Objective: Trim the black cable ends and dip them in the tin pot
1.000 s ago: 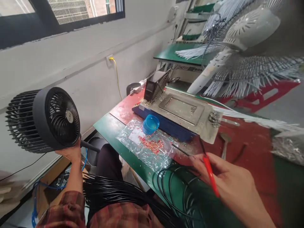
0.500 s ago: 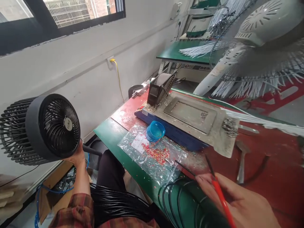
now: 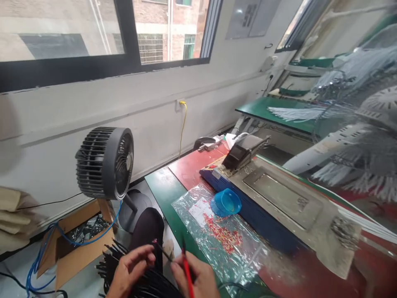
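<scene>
My left hand is at the lower middle, thumb and fingers apart, with nothing visibly gripped. Just right of its fingertips is the stripped-looking end of a black cable. My right hand pinches that cable together with a red-handled tool that has a thin dark tip; its exact kind is not clear. Beneath both hands a bundle of black cables lies across my lap. Red and yellow small bits are scattered on a clear plastic bag on the table, beside a blue cup.
A dark fan stands at the left by a cardboard box with a blue hose. A blue-sided hot-plate-like device with a dirty metal top lies along the table. A large white fan is at the right.
My left hand has left the dark fan and come down near my right hand. My right hand has moved left over my lap, still holding the cable and red-handled tool. The view has shifted.
</scene>
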### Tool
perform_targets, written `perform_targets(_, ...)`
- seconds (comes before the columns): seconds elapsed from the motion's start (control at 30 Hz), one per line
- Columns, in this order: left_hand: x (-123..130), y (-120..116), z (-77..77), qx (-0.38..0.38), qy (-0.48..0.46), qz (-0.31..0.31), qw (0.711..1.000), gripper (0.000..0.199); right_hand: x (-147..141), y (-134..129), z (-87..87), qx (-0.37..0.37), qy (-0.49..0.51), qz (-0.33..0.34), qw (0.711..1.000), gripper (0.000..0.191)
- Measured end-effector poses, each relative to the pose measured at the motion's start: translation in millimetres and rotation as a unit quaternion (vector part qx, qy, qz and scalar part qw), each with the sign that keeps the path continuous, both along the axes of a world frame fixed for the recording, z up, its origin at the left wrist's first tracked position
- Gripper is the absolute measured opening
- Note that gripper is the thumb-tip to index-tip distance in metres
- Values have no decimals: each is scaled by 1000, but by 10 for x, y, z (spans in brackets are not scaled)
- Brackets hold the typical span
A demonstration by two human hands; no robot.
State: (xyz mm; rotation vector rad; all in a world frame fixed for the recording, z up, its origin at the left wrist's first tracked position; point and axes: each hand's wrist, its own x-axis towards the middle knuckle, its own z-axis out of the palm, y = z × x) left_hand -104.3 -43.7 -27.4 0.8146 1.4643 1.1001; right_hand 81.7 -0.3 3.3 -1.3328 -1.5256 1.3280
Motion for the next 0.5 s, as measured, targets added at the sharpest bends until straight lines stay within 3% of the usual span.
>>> perform_targets(0.07, 104, -144, 21, 11, -80, 8, 997, 54, -288, -23, -98, -24, 34, 49, 998, 32)
perform_targets(0.13, 136, -206, 35, 5, -112, 59, 992, 51, -522, -48, -186, -51, 69, 87, 992, 32)
perform_targets(0.23, 59, -235, 20, -43, -192, 157, 968, 42, -809, -96, -315, -98, 99, 93, 986, 36)
perform_targets(0.33, -94, -256, -78, -67, -280, 205, 936, 40, -1055, -150, -456, -125, 111, 99, 981, 43)
perform_targets(0.5, -350, -209, -254, -29, -248, 326, 912, 40, -1370, -50, -606, -173, 130, 51, 975, 47)
